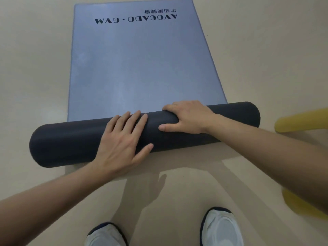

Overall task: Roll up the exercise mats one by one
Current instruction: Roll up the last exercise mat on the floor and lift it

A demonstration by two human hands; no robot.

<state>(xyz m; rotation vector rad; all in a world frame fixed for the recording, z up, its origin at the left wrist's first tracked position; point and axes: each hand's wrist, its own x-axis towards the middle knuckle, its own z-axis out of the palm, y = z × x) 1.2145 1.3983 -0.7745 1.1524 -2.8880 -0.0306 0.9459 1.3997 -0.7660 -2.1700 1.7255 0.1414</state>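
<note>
The mat (134,64) is half rolled on the floor (35,68); the roll (71,139) is pressed by the left hand (122,142) and right hand (186,118), fingers (131,119) spread flat.

Both bare forearms reach forward and inward. Left hand (122,139) lies palm-down, fingers spread flat, thumb out to the right. Right hand (186,118) sits just beside it, fingers curled forward and over, thumb pointing left.
</note>
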